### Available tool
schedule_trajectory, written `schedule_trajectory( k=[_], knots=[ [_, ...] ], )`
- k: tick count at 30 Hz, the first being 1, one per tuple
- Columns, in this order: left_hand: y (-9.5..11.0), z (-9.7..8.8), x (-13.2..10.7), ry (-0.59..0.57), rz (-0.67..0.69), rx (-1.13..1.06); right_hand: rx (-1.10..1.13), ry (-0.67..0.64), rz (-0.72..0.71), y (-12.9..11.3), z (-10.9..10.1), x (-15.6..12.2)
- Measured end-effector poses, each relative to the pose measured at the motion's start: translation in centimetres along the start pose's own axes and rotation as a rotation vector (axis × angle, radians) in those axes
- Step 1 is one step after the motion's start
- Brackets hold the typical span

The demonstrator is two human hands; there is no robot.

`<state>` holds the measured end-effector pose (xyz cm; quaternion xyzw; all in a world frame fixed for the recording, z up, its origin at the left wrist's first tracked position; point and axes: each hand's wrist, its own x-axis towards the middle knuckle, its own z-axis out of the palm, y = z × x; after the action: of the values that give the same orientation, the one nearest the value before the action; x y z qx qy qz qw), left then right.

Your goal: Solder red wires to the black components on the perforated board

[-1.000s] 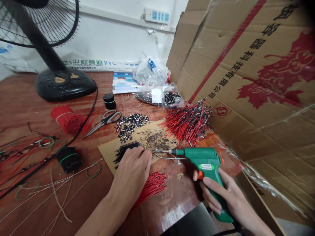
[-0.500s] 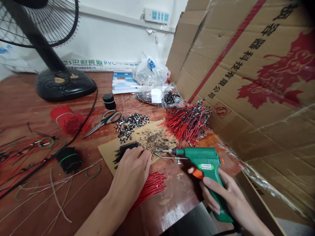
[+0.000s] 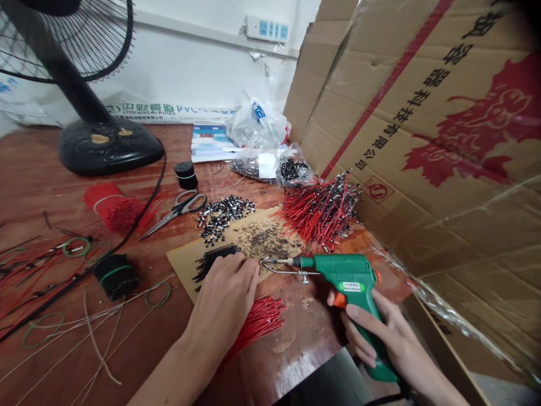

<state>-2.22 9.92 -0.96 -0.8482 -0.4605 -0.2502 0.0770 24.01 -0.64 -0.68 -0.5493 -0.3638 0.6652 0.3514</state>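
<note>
The left hand (image 3: 224, 299) curls its fingertips down on the flat brown card sheet (image 3: 182, 263), so what they pinch by the metal tip cannot be seen. That hand and arm also cover part of the loose red wire bunch (image 3: 258, 318) and one end of the thin black wire bunch (image 3: 210, 259). The right hand (image 3: 380, 334) wraps the grip of the green plastic soldering gun (image 3: 353, 281) and hides its lower part. The big black fan (image 3: 63, 39) is cut off at the top and left. The small black and silver bits (image 3: 224, 213) are too tiny to make out.
</note>
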Motion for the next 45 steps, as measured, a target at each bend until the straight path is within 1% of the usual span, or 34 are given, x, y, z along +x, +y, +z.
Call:
schedule_trajectory(
  k=[13, 17, 23, 29, 37, 45],
  knots=[
    [-0.03, 0.11, -0.14, -0.029, 0.011, 0.004, 0.038, 0.010, -0.006, -0.23, 0.34, 0.09],
    [-0.01, 0.06, -0.13, -0.015, 0.007, 0.005, 0.051, 0.009, -0.015, -0.02, 0.18, 0.15],
    [-0.04, -0.03, -0.05, -0.041, 0.001, 0.004, 0.083, 0.016, -0.004, 0.11, 0.05, 0.12],
    [0.02, 0.07, -0.07, -0.025, -0.003, -0.004, 0.081, 0.012, 0.009, -0.34, 0.17, 0.29],
    [0.00, 0.09, -0.02, -0.041, 0.001, 0.004, 0.069, 0.003, 0.002, -0.33, 0.19, 0.12],
    [0.04, -0.01, 0.01, -0.045, -0.004, 0.001, 0.087, 0.021, -0.016, -0.15, 0.12, 0.22]
  ],
)
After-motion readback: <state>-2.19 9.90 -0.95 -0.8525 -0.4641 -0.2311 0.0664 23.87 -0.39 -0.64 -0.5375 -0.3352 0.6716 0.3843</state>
